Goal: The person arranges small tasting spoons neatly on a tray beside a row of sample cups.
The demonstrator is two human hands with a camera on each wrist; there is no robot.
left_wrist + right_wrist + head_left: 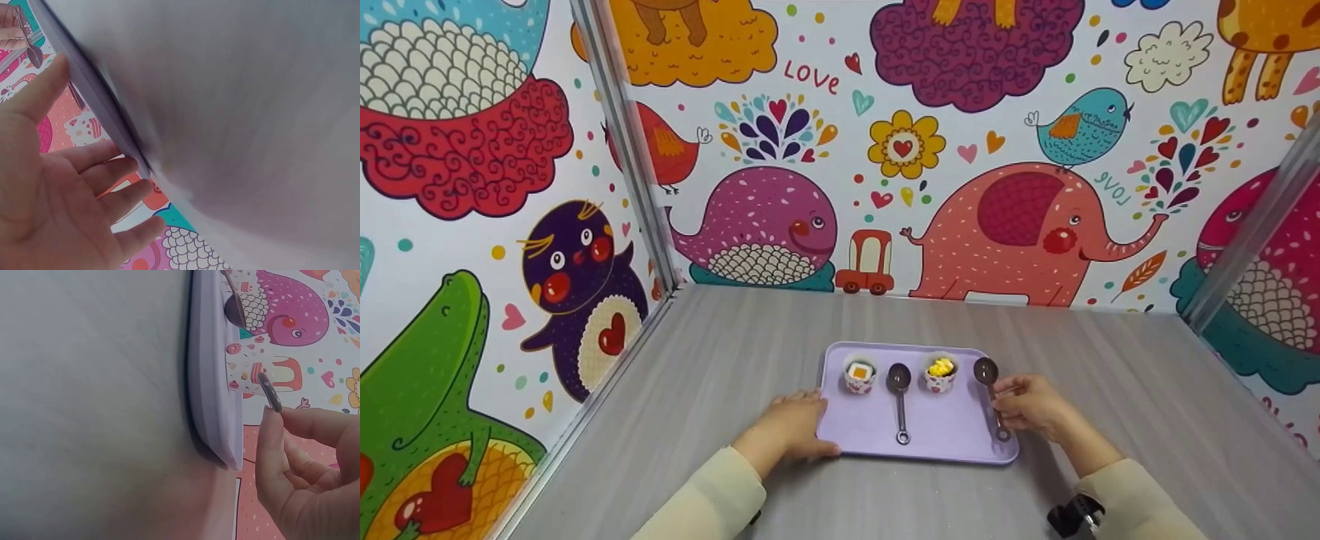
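Note:
A lilac tray (859,439) lies on the table. My left hand (791,427) touches its left end, the fingers nearly straight along the rim and the thumb at the near corner. Over the tray's right side, my right hand (1035,407) pinches a dark brown spoon (270,392) by its handle between thumb and forefinger; its bowl points away from me. A second dark spoon (900,379) lies in the middle of the tray. On either side of that spoon's bowl stand two patterned paper cups, one holding a white and orange piece (860,371), the other yellow bits (940,367).
Grey wood-grain table (720,352) surrounds the tray. Printed cartoon walls (765,217) rise behind and at the left and right, joined by metal corner strips. A black strap device (1072,516) sits at my right wrist.

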